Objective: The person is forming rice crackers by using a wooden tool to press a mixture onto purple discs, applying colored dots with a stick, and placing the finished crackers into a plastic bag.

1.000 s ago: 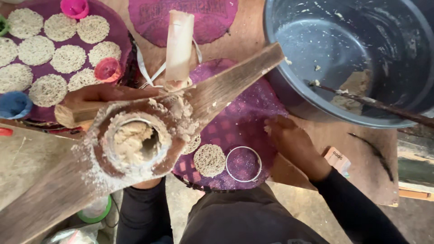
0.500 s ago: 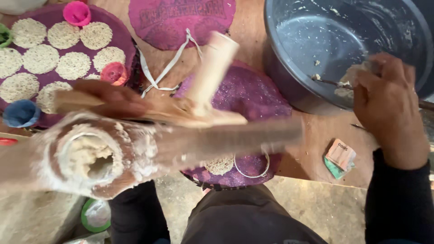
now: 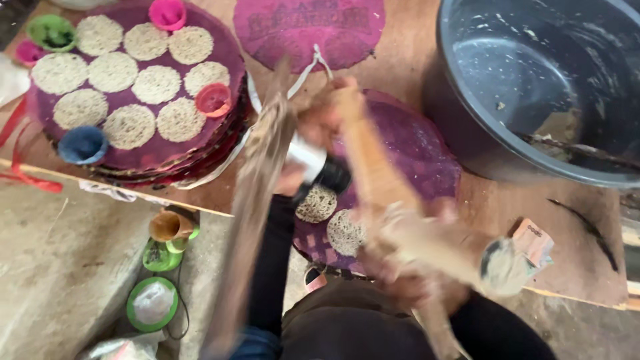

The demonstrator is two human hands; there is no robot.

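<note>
Since half a second ago, wooden press (image 3: pixel 373 167) swung upright over the purple mat (image 3: pixel 420 160). Left hand (image 3: pixel 313 127) grips its top handle, right hand (image 3: pixel 400 280) clamps the lower one (blurred), nozzle above two noodle rounds (image 3: pixel 330 217) to add another.

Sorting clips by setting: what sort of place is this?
Likely a small home food workshop: round noodle nests on a purple mat, a wooden press in floury hands, and a large grey tub on a plank table.
</note>
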